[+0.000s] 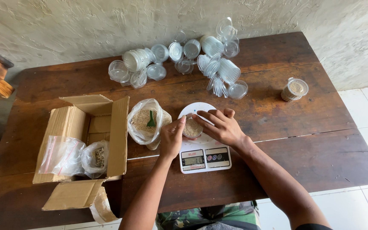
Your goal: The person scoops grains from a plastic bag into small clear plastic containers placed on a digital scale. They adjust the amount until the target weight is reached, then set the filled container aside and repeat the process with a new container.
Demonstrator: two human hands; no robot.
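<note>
On the wooden table [277, 106], centre: white digital kitchen scale [203, 147] bearing a small clear cup of grain [192, 127]. Left hand [172, 137] and right hand [220, 126] both pinch the cup's rim. Open bag of grain with green scoop [151, 120] just left. Step judged: weighing a portion; a lid from the empty cups and lids [184, 59] seems needed.

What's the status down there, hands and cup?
Both hands, left hand and right hand, on small grain-filled cup. Cup sits on white scale. Nothing blocking.
</note>
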